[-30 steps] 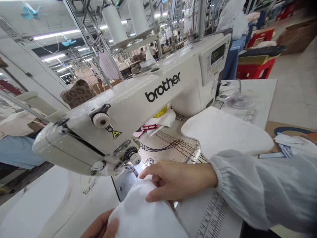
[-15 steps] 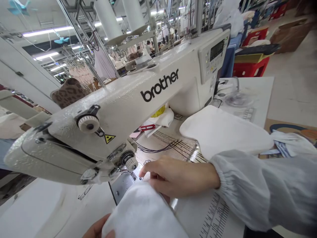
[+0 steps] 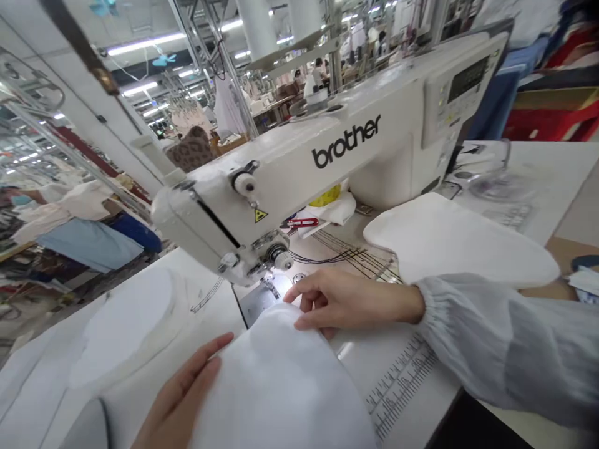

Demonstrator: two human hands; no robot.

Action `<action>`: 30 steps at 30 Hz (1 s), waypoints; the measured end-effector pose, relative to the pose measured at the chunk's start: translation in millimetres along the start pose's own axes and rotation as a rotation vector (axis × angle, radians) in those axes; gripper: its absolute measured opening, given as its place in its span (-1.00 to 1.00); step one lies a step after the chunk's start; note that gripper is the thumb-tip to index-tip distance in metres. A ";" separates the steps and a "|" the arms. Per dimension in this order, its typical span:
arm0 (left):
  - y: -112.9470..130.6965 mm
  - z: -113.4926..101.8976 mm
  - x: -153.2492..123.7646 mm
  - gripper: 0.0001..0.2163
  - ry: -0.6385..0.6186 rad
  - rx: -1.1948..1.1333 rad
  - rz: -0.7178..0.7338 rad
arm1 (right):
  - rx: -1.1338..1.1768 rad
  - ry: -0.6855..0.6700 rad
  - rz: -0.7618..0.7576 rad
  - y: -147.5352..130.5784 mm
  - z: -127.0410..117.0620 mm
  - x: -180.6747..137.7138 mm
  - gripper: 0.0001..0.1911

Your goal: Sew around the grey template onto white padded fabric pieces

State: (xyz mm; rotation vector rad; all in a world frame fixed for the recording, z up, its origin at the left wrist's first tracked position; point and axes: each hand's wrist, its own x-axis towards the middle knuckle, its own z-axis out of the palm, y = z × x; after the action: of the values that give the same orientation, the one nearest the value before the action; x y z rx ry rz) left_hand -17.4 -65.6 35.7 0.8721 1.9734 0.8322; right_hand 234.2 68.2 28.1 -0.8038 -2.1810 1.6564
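Note:
A white padded fabric piece point(image 3: 281, 386) lies on the sewing machine bed, its narrow far end close to the presser foot point(image 3: 270, 285). At the left edge of the fabric, my left hand point(image 3: 187, 393) rests with its fingers stretched out, touching the border. My right hand point(image 3: 337, 302) comes in from the right, fingers curled, with index finger and thumb on the fabric's far edge just before the needle area. The underside of the fabric and any fingers beneath it are hidden. A lamp lights the metal needle plate point(image 3: 257, 304).
The white sewing machine point(image 3: 337, 149) spans the table. Behind its needle area lie red thread snips point(image 3: 302, 222), a yellow item point(image 3: 325, 196) and white cloth. Another white shaped piece point(image 3: 458, 240) lies right, white pieces point(image 3: 126, 324) left. Printed ruler marks point(image 3: 402, 386) run along the front.
The view has shifted, bringing more of the left side into sight. My left hand has slid forward along the fabric edge, its fingers now stretched. My right hand stays by the presser foot.

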 end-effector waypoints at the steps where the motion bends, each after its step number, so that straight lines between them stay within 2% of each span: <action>1: 2.2 0.2 -3.5 -0.53 -0.015 -0.052 -0.031 | 0.031 0.001 0.006 1.1 0.6 0.0 -0.64; 5: 14.2 -3.4 -18.8 -0.47 -0.066 -0.156 0.026 | 0.101 0.036 -0.012 1.5 8.1 -6.4 -0.75; 8: 24.5 -14.4 -31.7 -0.48 0.004 -0.146 0.107 | 0.175 0.070 -0.046 -7.0 18.4 -15.7 -0.75; 14: 50.0 -41.8 -59.1 -0.53 0.150 -0.149 0.236 | 0.284 0.123 -0.110 -41.1 37.8 -24.9 -0.69; 19: 71.5 -54.5 -82.7 -0.54 0.319 0.030 0.420 | 0.325 0.174 -0.175 -59.2 47.0 -24.6 -0.71; 22: 78.9 -59.3 -91.4 -0.53 0.346 0.109 0.434 | 0.328 0.195 -0.164 -63.5 51.2 -26.6 -0.75; 26: 77.9 -63.9 -81.3 -0.53 0.241 0.222 0.370 | 0.312 0.196 -0.079 -64.7 56.0 -27.1 -0.84; 30: 55.7 -58.3 -48.2 -0.58 0.157 0.260 0.332 | 0.261 0.186 0.026 -51.5 60.4 -19.2 -0.82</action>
State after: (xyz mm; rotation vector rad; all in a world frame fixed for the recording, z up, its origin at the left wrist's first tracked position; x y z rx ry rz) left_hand -31.1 -87.8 126.0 1.3488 2.1384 0.8615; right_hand 203.9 -0.1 60.8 -0.8749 -1.7924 1.7548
